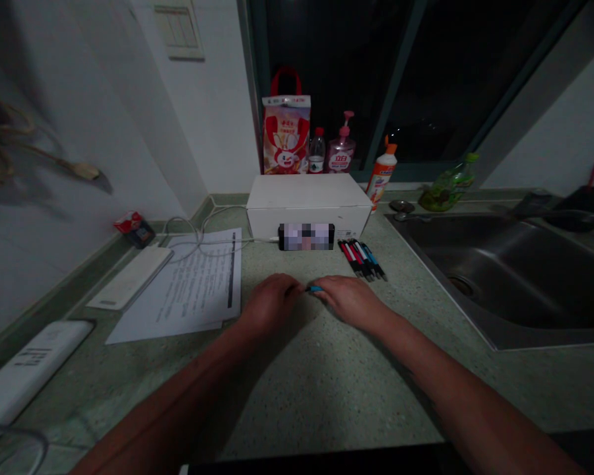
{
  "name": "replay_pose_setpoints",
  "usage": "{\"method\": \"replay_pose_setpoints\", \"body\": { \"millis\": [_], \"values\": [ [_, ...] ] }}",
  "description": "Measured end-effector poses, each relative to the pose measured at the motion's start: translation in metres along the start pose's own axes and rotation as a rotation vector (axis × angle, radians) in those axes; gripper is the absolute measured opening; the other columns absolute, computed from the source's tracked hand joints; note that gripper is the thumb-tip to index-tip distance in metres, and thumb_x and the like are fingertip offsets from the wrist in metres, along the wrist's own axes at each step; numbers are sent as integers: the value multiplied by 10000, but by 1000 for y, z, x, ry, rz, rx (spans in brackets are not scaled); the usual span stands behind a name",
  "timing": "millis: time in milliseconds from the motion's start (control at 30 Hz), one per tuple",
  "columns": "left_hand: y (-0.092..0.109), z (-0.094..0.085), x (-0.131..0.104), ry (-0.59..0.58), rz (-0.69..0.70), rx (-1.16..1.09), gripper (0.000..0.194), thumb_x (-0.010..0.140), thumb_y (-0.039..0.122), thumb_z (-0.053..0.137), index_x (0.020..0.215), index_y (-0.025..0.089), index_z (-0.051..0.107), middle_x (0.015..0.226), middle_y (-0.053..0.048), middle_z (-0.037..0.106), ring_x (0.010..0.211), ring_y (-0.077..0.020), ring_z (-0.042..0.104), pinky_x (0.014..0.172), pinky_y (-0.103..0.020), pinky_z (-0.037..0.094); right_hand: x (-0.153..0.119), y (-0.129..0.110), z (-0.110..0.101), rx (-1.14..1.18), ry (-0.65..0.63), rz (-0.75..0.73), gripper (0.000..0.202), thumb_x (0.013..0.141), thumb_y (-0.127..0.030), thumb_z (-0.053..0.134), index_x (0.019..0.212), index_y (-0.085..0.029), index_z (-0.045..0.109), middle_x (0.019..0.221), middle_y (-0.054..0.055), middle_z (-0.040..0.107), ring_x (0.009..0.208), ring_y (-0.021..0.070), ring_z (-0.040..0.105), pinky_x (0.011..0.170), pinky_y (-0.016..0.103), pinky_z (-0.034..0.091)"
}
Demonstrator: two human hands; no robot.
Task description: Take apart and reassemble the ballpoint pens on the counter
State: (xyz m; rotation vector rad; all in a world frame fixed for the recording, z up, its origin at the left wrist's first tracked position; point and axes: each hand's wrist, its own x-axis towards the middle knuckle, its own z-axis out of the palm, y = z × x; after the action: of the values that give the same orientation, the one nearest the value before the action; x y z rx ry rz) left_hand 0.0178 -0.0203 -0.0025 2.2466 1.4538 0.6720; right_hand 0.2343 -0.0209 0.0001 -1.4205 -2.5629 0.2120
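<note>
Over the middle of the speckled green counter [297, 382], my two hands are close together. My right hand [351, 300] is closed on a blue pen part [315, 288], whose dark end points toward my left hand. My left hand [272, 300] has its fingers pinched round something dark, too small to make out. Several pens [361, 259] with red, white and blue barrels lie side by side to the right, beyond my right hand. A phone [306, 237] leans on its side against a white box [309, 192], with a white cable plugged in.
Printed sheets [193, 284] and a flat white box [131, 277] lie at left, near a white power strip [32, 369]. A steel sink [515, 264] is at right. Behind the box stand a pink pump bottle [341, 148] and an orange-capped bottle [381, 173].
</note>
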Motion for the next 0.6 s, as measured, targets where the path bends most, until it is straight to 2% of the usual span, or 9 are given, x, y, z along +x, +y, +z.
{"method": "replay_pose_setpoints", "body": {
  "millis": [100, 200, 300, 433, 600],
  "values": [
    [0, 0, 0, 15, -35, -27, 203, 979, 282, 555, 971, 173, 725, 936, -84, 725, 867, -241, 667, 779, -365, 503, 0, 1, 0, -2, 1, 9, 227, 1053, -324, 522, 1125, -239, 720, 1066, 68, 776, 995, 244, 721, 790, 325, 496],
    [-2, 1, -1, 22, 62, -86, 209, 925, 240, 636, 1117, 201, 707, 1025, -69, 726, 926, -233, 671, 817, -357, 514, -1, 1, -1, -1, 4, 20, 223, 1049, -310, 527, 1142, -239, 717, 1080, 68, 775, 1007, 252, 721, 803, 337, 504],
    [-2, 1, -1, 9, 120, -40, 179, 938, 196, 586, 1048, 200, 727, 1004, -72, 724, 953, -240, 663, 854, -377, 509, -1, 1, -4, 29, 16, 24, 230, 1046, -324, 530, 1164, -246, 711, 1106, 65, 770, 1033, 252, 715, 834, 345, 511],
    [-4, -4, 2, 104, 16, -16, 211, 955, 214, 534, 1032, 190, 729, 1009, -89, 730, 964, -253, 662, 878, -391, 506, -2, -1, -12, 59, 49, 61, 291, 1065, -356, 462, 1204, -240, 690, 1162, 68, 753, 1038, 238, 706, 853, 335, 507],
    [-10, -14, 6, 194, -127, 15, 248, 976, 268, 499, 1068, 200, 720, 1071, -105, 744, 998, -287, 669, 878, -415, 491, -2, 10, -19, 10, 133, 209, 304, 1063, -301, 429, 1200, -191, 677, 1152, 109, 747, 1044, 253, 698, 850, 330, 497]
  ]
}}
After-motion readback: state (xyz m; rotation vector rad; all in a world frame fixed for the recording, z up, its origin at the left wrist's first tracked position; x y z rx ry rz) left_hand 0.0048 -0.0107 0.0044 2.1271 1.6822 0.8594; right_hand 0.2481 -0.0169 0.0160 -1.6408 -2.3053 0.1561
